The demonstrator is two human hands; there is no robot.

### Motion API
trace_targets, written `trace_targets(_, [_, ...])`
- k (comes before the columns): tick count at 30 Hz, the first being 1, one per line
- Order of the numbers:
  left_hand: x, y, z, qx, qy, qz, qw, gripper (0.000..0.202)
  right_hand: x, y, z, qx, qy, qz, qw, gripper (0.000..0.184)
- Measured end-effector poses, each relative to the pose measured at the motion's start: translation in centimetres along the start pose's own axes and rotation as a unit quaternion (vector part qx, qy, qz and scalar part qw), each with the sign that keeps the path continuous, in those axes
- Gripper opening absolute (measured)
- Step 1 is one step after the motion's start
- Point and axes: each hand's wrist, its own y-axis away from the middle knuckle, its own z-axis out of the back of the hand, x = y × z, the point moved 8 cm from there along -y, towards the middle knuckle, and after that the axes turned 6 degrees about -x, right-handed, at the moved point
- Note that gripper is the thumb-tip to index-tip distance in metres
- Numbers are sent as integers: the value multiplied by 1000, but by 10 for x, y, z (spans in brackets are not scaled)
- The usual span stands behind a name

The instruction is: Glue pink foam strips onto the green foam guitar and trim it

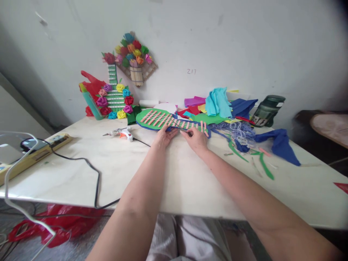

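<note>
A guitar-shaped craft lies in front of me, green on top with a blue edge, crossed by pinkish sticks and pale strings. My left hand holds its near edge where the wide body meets the neck. Beside it, my right hand is closed at the neck and pinches a thin dark pointed tool, whose tip reaches over the strings. Its exact kind is too small to tell. Part of the craft's near edge is hidden behind my fingers.
A white glue gun with pliers beside it lies left, its black cord running off the table edge. A green bottle, tangled string and coloured scraps fill the right. A flower-decorated guitar and glue bottle stand behind.
</note>
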Motion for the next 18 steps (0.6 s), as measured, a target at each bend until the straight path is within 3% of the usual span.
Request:
trace_targets(8, [-3,-5,4,1,3,-16,1000,23,17,-6,27,-45,126,96,986,43])
trace_targets(13, [-1,-5,6,-18,-4,9,1000,23,16,-13,45,-53,197,104,974,50])
trace_targets(18, [3,-3,6,-34,-37,72,996,30,10,-17,47,-10,224,91,970,49])
